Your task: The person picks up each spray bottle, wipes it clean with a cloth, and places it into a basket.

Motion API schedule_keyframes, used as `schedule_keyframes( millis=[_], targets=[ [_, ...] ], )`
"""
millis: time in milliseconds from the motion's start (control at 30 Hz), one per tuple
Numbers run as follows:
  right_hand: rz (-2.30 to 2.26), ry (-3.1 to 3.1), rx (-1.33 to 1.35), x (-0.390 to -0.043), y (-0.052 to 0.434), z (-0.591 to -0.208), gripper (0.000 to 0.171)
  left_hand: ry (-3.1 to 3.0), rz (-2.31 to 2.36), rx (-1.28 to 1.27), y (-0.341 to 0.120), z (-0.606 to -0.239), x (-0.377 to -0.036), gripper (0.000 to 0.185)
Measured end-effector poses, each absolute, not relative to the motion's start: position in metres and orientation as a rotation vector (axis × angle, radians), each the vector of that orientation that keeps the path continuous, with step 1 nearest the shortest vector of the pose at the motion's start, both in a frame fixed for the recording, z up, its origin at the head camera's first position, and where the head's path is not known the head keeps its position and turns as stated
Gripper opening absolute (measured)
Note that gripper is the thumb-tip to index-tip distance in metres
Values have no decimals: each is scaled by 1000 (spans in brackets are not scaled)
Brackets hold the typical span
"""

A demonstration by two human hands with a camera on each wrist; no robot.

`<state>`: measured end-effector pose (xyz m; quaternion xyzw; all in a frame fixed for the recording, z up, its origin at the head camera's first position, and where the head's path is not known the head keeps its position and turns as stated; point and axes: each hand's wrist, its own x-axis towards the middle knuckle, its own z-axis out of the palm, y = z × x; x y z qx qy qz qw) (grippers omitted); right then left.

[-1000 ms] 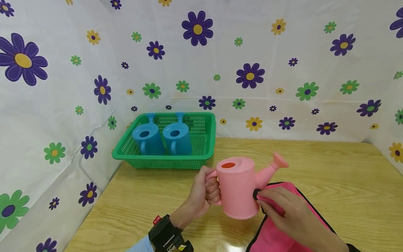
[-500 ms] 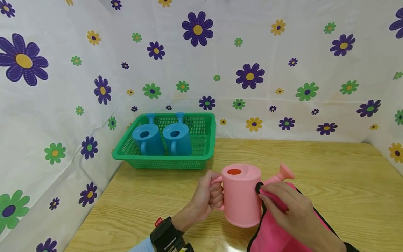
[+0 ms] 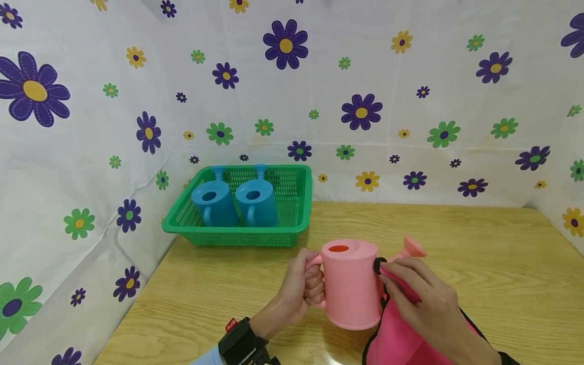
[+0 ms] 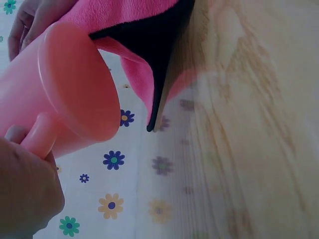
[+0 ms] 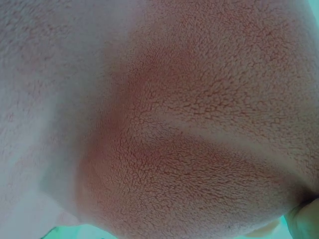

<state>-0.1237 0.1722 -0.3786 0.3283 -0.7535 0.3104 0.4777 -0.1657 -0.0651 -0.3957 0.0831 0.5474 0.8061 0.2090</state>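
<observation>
By its handle, my left hand (image 3: 301, 286) grips a pink watering can (image 3: 350, 294), held upright a little above the table in the head view. Its flared spout head (image 3: 414, 247) points right. My right hand (image 3: 431, 301) pinches a pink, black-edged cloth (image 3: 394, 337) against the can's right side, near the base of the spout, which is mostly hidden. The cloth hangs down below that hand. The left wrist view shows the can's underside (image 4: 82, 84) with the fuzzy cloth (image 4: 124, 17) beyond it. Cloth (image 5: 199, 99) fills nearly all of the right wrist view.
A green mesh basket (image 3: 237, 236) stands at the back left of the wooden table (image 3: 456, 228). Two blue watering cans, a left one (image 3: 219, 210) and a right one (image 3: 262, 210), stand in it. A flower-printed sheet (image 3: 388, 66) hangs behind and at both sides.
The pink watering can has come down and slightly right in my left hand. My right hand has shifted slightly right and up with the cloth, and now covers more of the spout.
</observation>
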Motion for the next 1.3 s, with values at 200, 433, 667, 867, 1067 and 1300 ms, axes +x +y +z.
schedule_keyframes(
  millis=[200, 433, 667, 867, 1067, 1300],
  targets=[
    [701, -1797, 704, -128, 183, -369, 46, 1476, 2304, 123, -65, -392, -165, 48],
    [613, -1821, 651, -133, 195, -364, 47, 1400, 2316, 103, -67, -391, -165, 47],
    [562, -1857, 693, -139, 196, -372, 48, 1404, 2297, 111, -63, -389, -165, 48],
    [597, -1880, 725, -140, 189, -378, 47, 1425, 2300, 92, -61, -388, -166, 48],
    [631, -1871, 742, -137, 182, -383, 45, 1421, 2300, 72, -61, -388, -165, 48],
    [671, -1988, 783, -128, 179, -386, 44, 1385, 2335, 19, -60, -388, -167, 48]
  ],
)
